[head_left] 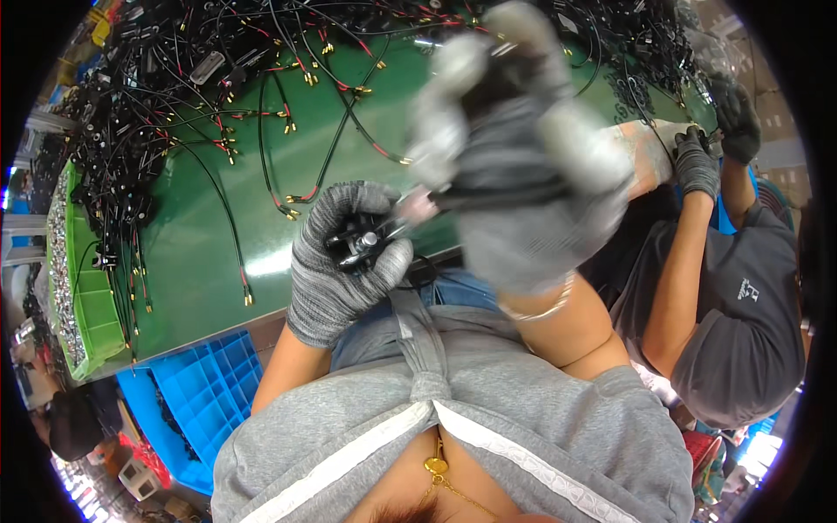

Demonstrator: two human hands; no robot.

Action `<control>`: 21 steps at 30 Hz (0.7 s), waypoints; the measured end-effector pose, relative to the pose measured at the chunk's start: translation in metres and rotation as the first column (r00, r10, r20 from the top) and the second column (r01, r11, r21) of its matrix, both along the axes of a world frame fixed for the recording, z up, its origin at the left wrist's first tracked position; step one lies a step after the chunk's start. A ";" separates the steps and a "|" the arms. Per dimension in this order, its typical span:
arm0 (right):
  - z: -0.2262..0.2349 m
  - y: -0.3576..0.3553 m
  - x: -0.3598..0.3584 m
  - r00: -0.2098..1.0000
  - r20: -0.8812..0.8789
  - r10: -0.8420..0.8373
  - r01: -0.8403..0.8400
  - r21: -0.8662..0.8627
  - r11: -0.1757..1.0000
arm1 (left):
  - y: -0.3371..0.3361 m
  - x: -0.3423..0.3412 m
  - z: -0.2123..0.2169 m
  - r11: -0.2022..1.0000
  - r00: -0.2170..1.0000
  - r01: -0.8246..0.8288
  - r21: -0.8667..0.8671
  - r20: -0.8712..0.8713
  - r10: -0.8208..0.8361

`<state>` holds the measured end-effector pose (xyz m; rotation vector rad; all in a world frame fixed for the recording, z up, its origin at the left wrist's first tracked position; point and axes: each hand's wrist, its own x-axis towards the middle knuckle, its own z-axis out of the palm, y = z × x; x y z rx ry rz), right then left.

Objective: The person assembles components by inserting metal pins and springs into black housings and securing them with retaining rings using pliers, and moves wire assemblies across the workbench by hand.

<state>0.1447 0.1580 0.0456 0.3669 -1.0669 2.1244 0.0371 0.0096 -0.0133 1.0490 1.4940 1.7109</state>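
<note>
My left hand [336, 270], in a grey knitted glove, is closed around a small black part [356, 247] with a shiny metal bolt-like piece standing out of it. Close to its right, my right hand [532, 166] is smeared by motion; its grey glove has white fingertips. These fingers curl round a dark tool with a pinkish end [418, 206], from which a thin metal shaft points at the black part. Blur and the glove hide most of the tool, so its exact kind is unclear. Both hands are above the near edge of the green table [200, 279].
Black cables with red sections and brass ends [283, 113] lie heaped across the table's far side. At left is a green bin [91, 305] with small metal pieces; below it, blue crates [205, 392]. A co-worker in dark clothing [732, 331] works at right with gloved hands.
</note>
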 end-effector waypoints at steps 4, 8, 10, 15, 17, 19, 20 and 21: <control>0.045 0.057 0.039 0.727 0.176 -0.664 0.621 0.244 0.744 | 0.000 -0.004 0.000 0.994 0.997 0.029 0.101 0.063 -0.035; 0.019 0.146 0.050 0.052 0.137 -0.989 0.210 0.967 0.145 | 0.000 -0.004 -0.001 0.991 0.993 0.045 0.122 0.102 -0.058; -0.011 0.199 0.060 0.055 0.188 -0.981 -0.079 0.980 0.183 | 0.002 -0.005 -0.002 0.988 0.991 0.089 0.127 0.089 -0.100; -0.006 0.155 0.012 -0.048 0.153 -0.987 -0.353 0.922 0.160 | -0.003 -0.008 -0.010 0.982 0.997 0.062 0.178 0.028 -0.068; -0.011 0.152 0.005 -0.013 -0.226 -0.974 -0.507 0.841 -0.189 | -0.004 -0.005 -0.011 0.980 0.999 0.034 0.198 -0.002 -0.034; -0.021 0.171 0.014 -0.005 -0.326 -0.945 -0.475 0.833 -0.284 | -0.001 -0.001 -0.014 0.955 0.997 0.049 0.294 0.040 -0.063; -0.025 0.183 0.021 0.002 -0.265 -0.964 -0.413 0.878 -0.243 | -0.001 -0.002 -0.017 0.949 0.997 0.067 0.309 0.024 -0.078; -0.022 0.183 0.018 0.014 -0.206 -0.978 -0.351 0.915 -0.198 | 0.000 -0.004 -0.016 0.951 0.997 0.055 0.305 0.028 -0.067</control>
